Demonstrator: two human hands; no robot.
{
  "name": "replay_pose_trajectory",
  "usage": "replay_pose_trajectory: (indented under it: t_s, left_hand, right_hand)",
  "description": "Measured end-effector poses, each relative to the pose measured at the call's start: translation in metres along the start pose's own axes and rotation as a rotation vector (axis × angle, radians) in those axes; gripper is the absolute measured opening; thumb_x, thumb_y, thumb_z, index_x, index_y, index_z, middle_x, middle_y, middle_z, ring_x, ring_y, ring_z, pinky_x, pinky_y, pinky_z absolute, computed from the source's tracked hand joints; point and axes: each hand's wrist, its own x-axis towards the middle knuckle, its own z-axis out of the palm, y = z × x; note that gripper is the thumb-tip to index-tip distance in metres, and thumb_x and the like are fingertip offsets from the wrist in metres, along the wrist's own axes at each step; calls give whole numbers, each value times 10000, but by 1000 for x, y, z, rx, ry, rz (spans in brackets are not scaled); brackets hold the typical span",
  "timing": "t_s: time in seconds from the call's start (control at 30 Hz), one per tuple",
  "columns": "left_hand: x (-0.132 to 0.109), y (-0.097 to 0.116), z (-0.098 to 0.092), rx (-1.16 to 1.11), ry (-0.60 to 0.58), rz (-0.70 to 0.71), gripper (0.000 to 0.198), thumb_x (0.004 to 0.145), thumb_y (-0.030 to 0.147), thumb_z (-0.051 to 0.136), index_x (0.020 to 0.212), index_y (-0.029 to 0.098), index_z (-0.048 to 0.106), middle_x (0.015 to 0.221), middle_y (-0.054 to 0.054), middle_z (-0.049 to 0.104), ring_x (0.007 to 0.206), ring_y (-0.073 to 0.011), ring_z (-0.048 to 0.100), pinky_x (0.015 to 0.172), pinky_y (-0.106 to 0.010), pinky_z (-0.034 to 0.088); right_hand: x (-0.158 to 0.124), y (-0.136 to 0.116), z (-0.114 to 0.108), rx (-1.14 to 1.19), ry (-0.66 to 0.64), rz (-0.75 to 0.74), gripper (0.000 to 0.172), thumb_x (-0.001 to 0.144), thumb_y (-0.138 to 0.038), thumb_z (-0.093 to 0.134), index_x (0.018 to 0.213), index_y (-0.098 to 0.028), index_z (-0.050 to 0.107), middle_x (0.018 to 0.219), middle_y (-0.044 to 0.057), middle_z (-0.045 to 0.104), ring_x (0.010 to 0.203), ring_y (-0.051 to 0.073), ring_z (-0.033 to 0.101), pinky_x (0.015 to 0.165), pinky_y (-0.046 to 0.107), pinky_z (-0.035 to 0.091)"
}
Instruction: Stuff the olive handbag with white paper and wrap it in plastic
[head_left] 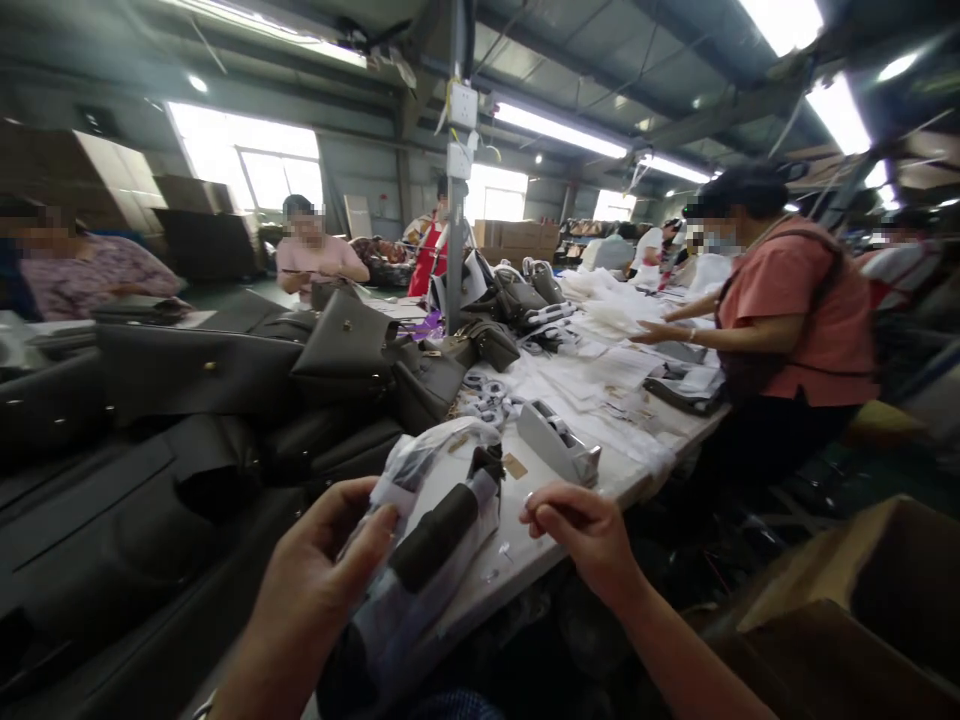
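My left hand (322,560) is closed around a bag strap (409,465) wrapped in white film, thumb pressed on top. The strap arches over towards a dark grey rolled leather piece (439,535), which lies partly in clear wrapping at the table's near edge. To the right, my right hand (581,530) is held in a pinch, apart from the strap. A tiny shiny bit shows at its fingertips, too small to name. A grey tape dispenser (559,445) stands on the table just beyond my hands.
Dark grey leather bags (202,370) are heaped on the left. White wrapping sheets (600,370) cover the table (637,480) further back. A co-worker in a pink top (795,300) stands at the right side. An open cardboard box (847,600) sits at lower right; a metal post (454,250) rises ahead.
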Motion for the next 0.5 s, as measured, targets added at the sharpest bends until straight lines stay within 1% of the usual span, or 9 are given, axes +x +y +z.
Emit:
replay_pose_trajectory:
  t_s: [0.07,0.1,0.17,0.23,0.3,0.4,0.5]
  left_hand:
    - [-2,-4,0,-28,-65,-21,483,799,586,667,1094,204,647,939,-36,730,839,-175,681,703,-230,524]
    - [-2,-6,0,-34,-86,-19,459,819,568,659,1115,219,634,966,-23,723,869,-166,670,742,-232,512]
    - [-3,-9,0,-14,-93,14,415,840,542,652,1118,235,626,1008,-9,711,913,-163,656,805,-251,495]
    - [-5,-10,1,8,-85,46,393,842,533,651,1099,236,631,1017,-7,706,929,-173,653,829,-275,486]
    - [-6,-8,3,32,-77,72,374,838,527,650,1070,233,639,1003,-4,703,913,-180,652,820,-290,482]
    - [-9,-3,5,81,-56,107,335,836,506,642,1025,229,649,926,10,692,847,-171,635,776,-289,470]
    - [-11,-1,7,132,-21,148,302,835,484,639,1002,233,652,895,17,682,838,-168,614,766,-283,460]
  right_hand:
    - [2,-27,26,94,-157,-60,205,891,-367,672,839,-186,751,766,59,717,672,155,645,647,275,526]
    - [3,-37,37,120,-215,-74,201,894,-362,671,839,-187,753,758,57,715,685,158,647,661,277,524]
    - [8,-50,56,131,-270,-68,198,889,-357,679,826,-184,751,747,49,715,701,157,648,679,271,520]
    - [13,-54,71,118,-247,-33,207,868,-369,700,807,-176,741,742,42,713,694,152,644,667,258,515]
    - [18,-52,80,89,-192,9,234,846,-394,717,781,-170,730,719,33,704,671,146,638,643,243,510]
    - [22,-45,86,19,-133,83,281,832,-435,720,755,-165,722,671,22,684,633,138,627,602,228,497]
    - [21,-42,87,-37,-119,127,325,827,-478,711,760,-160,723,671,25,676,636,144,619,580,229,489]
